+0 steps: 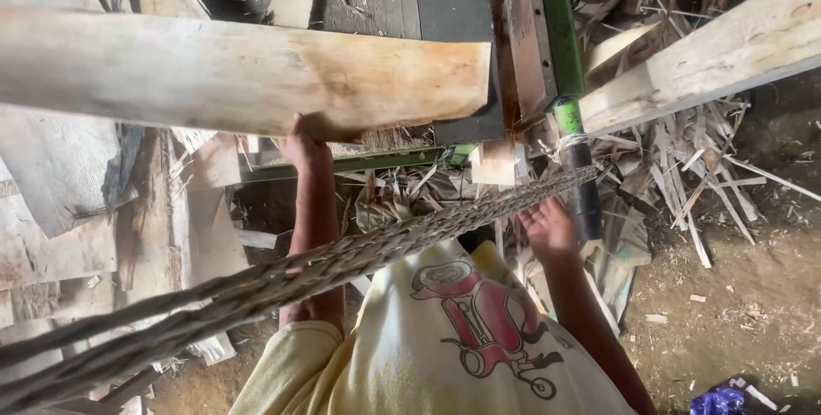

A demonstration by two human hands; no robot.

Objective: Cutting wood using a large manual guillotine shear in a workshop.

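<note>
The head view looks straight down the person's front. A long pale rough-sawn wooden slab [239, 68] fills the upper left of the frame; its long axis runs nearly level across the picture, tilting slightly down to the right, and its cut end points right, stopping just short of the frame's middle. The left hand [304, 145] reaches up under the slab's lower edge near that end and touches it; its fingers are hidden behind the wood, so I cannot tell how far that grip is closed. The right hand [547, 227] hangs right of centre, palm up and fingers spread loose, holding nothing, just beside a black cylindrical handle [584, 188] that continues from a green metal bar [560, 26] running up to the top edge. A dark flat machine desk [453, 38] lies beyond the slab's end. A thick braided fibre rope [342, 261] crosses diagonally from lower left to the handle. A second pale wooden beam [710, 60] slants across the upper right. Wood shavings and splinters [684, 167] litter the earthen floor [753, 295].
</note>
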